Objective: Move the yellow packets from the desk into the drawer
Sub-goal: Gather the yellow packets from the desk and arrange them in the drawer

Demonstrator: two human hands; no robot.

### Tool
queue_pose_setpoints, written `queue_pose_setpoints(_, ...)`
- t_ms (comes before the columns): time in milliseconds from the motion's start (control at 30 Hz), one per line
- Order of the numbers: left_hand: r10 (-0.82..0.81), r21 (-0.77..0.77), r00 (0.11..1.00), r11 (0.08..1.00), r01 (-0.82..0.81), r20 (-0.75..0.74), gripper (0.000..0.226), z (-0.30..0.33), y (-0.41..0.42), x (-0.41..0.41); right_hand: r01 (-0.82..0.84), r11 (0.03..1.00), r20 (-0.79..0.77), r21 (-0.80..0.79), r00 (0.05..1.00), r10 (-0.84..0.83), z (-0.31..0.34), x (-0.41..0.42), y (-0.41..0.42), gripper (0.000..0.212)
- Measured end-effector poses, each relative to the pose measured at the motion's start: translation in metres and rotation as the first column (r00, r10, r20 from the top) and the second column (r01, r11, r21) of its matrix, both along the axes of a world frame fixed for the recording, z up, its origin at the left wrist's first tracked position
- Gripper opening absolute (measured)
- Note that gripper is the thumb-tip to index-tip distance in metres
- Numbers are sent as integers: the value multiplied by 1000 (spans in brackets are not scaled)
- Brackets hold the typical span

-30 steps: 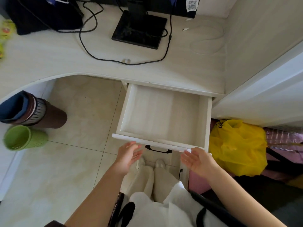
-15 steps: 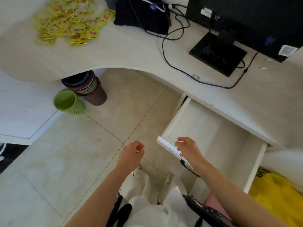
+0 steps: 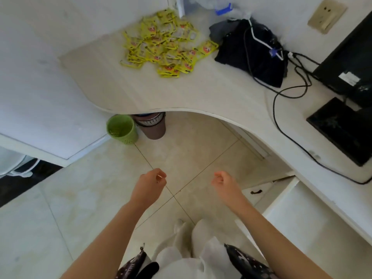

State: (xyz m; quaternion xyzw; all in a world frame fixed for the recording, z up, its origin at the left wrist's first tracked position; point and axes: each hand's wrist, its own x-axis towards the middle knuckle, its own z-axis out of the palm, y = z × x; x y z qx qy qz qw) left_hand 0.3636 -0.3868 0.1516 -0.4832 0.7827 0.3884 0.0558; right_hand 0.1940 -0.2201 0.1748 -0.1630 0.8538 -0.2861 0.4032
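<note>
A: Well, how do the hands stand?
B: The left hand (image 3: 148, 186) and right hand (image 3: 225, 184) hang over the floor tiles (image 3: 84, 198), fingers loosely curled, holding nothing; the open drawer (image 3: 302, 214) sits just right of the right arm.
A: And farther off?
B: The green bin (image 3: 121, 128) stands under the counter (image 3: 181, 93); the yellow packets (image 3: 165, 44) lie heaped at its far side, beside a black bag (image 3: 251, 55).

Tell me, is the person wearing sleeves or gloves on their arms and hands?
No. Both forearms are bare right down to the bottom edge of the picture, with no sleeves showing. The left hand and right hand wear no gloves. I see no watch or bracelet on either wrist. A small pale glint shows at the left hand's fingers; what it is cannot be told.
</note>
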Motion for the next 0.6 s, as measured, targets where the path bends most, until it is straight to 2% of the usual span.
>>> queue_pose_setpoints(367, 98, -123, 994, 987, -104, -52, 18, 14, -159, -70, -172, 985, -113, -13, 979, 170, -1, -94, -173, 30)
queue_pose_setpoints(600, 147, -82, 988, 985, -150, -44, 17, 17, -234, -121, -290, 957, -114, 4, 951, 288, 7, -160, -267, 31)
